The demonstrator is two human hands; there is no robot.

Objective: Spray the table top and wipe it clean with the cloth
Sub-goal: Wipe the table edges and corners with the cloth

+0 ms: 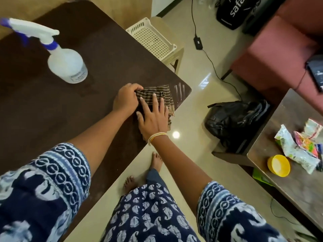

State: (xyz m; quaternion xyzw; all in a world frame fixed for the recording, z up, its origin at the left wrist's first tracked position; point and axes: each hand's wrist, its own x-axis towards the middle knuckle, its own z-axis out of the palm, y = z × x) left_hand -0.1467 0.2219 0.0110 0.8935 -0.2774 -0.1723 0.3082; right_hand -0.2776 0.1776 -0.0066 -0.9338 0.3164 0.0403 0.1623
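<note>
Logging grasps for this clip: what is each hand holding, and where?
Left hand grips the striped cloth at its left edge; right hand presses flat on top.

On the dark brown surface (52,105): 1 spray bottle (64,62), 1 striped cloth (157,96), 2 hands, left (126,100) and right (153,117). At the right of the frame: 1 yellow bowl (278,165), 2 black bags (236,119) (234,11), 1 cream basket (151,38), 2 bare feet (156,160).
</note>
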